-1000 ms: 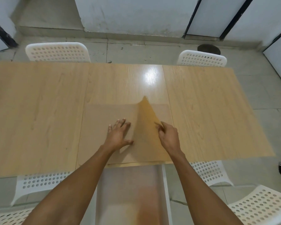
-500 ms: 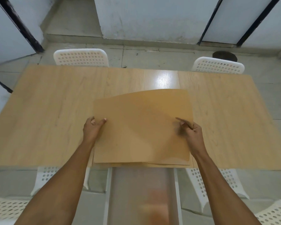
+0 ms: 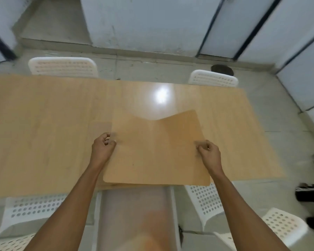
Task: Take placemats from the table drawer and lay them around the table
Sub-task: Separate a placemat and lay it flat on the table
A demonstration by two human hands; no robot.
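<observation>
Gripping top placemat (image 3: 158, 151) by side edges, left hand (image 3: 102, 148) at 9 o'clock, right hand (image 3: 209, 153) at 3; far edge sagging above worktop (image 3: 43, 124); drawer (image 3: 134, 214) open at 6.

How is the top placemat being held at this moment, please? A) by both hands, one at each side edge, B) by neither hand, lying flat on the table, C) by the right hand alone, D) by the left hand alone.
A: the left hand pinches the left edge of the top placemat and the right hand pinches its right edge, with the far edge sagging in the middle above the table.
</observation>
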